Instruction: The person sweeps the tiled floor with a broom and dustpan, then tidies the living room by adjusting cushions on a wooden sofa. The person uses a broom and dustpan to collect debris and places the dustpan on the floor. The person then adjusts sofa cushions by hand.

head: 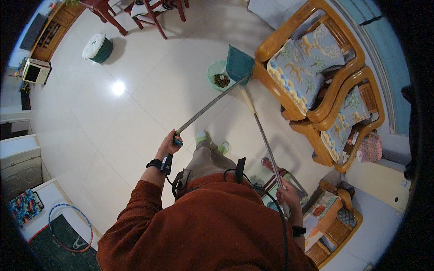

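Note:
My left hand (170, 143) is wrapped around the grip end of a long metal handle (210, 107). That handle runs to a teal dustpan (239, 63), which is tipped up over a light green wastebasket (211, 73). Brown debris (221, 80) lies in the wastebasket. In my right hand (289, 197) is a second pole (266, 142), metal with a pale upper section, probably a broom handle. Its far end reaches the dustpan, and whatever head it has is hidden from view there.
Wooden armchairs (268, 47) with patterned cushions stand close on the right, beside the dustpan. A glass-topped table (298, 183) is near my right hand. Farther off are a green stool with a white cover (98, 49), a red wooden chair (154, 20) and a hula hoop (91, 230).

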Demonstrator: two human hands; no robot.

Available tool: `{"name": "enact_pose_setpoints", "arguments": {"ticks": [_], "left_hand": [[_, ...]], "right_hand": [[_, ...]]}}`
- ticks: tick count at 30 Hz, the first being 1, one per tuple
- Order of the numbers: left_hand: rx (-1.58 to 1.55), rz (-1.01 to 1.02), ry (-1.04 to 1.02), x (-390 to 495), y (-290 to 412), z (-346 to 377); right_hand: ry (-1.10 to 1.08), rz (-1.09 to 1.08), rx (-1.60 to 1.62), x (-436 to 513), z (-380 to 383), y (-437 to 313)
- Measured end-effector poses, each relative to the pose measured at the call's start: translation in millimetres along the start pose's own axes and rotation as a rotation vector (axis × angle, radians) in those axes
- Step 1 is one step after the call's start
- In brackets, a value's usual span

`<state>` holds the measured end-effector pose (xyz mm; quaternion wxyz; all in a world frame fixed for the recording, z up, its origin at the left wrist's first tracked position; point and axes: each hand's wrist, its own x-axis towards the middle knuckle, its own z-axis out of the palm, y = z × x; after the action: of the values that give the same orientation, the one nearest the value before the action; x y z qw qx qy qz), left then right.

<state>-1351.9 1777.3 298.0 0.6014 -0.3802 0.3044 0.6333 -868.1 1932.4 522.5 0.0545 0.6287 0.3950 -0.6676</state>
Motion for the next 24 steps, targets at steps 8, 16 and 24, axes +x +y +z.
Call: {"name": "enact_pose_setpoints", "arguments": {"ticks": [8,16,24], "left_hand": [[0.451,0.328,0.105,-25.5,1.5,14.7],[0.948,0.658,0.033,-137.8,37.0,75.5],[1.103,0.727,0.062,-199.1,18.8,98.1]], "right_hand": [[-0.019,0.023,0.169,-3.7,-9.9,-15.1],[-0.114,-0.190,0.051,-12.7,-32.7,-38.4],[-0.181,-0.170,0.088,-6.0,-31.2,-91.6]]}}
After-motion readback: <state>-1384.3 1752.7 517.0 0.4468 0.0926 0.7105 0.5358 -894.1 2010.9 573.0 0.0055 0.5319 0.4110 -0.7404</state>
